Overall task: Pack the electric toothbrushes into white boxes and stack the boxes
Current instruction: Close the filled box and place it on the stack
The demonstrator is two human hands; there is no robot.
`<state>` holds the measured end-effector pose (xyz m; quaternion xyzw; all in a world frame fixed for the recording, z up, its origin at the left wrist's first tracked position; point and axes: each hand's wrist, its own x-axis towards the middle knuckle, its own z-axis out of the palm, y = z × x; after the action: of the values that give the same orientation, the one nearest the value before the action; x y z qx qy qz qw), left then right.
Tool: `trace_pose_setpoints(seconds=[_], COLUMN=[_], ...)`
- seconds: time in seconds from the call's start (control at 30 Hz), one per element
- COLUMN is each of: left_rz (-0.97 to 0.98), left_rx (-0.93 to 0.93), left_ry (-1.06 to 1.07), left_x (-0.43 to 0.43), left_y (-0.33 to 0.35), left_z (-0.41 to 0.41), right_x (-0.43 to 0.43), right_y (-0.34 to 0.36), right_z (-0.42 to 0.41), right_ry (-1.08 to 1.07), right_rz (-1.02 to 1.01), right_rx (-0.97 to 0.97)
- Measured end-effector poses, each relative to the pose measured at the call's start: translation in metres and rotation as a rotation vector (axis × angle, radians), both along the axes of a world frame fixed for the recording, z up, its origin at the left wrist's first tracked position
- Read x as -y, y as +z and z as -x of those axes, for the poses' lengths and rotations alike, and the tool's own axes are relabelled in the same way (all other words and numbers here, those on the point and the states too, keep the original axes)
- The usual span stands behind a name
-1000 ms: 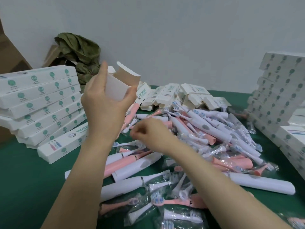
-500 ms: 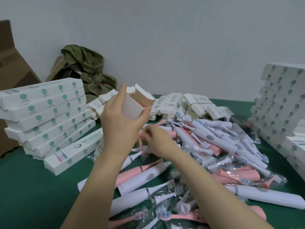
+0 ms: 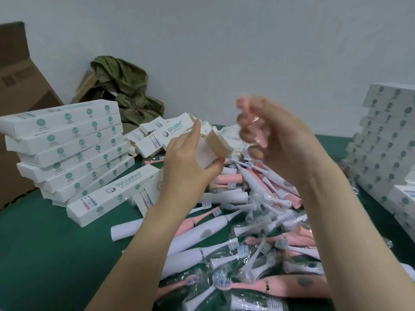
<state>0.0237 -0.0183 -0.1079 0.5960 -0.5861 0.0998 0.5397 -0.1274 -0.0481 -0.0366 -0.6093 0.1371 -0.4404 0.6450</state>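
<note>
The left hand (image 3: pixel 186 169) is gripping an open box (image 3: pixel 219 145) — the right hand (image 3: pixel 280 142), beside it, is clutching a pink brush (image 3: pixel 250 122). Squaring its tip to the opening is probably mattering most.

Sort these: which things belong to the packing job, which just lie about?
Job: open white cardboard box in left hand; pink wrapped toothbrush part in right hand; pink and white toothbrush pile; stacked white boxes.
Lying about: crumpled olive-green cloth; brown cardboard carton.

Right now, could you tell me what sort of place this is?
Probably a packing workshop: stacked white printed cardboard boxes, a heap of loose pink and white electric toothbrushes, a green-covered table.
</note>
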Motion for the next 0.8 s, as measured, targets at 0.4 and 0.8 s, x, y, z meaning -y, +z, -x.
trace_pose_setpoints(seconds=[0.4,0.8], left_rz=[0.019,0.084], left_rx=[0.012,0.012], left_ry=[-0.030,-0.038], left_x=[-0.002,-0.002], left_y=[-0.002,-0.005], left_z=[0.005,0.006], right_x=[0.007,0.009], right_y=[-0.019,-0.010], right_z=[-0.014,0.000], right_ry=[-0.594,-0.441], right_rz=[0.752,0.690], right_rx=[-0.837,-0.853])
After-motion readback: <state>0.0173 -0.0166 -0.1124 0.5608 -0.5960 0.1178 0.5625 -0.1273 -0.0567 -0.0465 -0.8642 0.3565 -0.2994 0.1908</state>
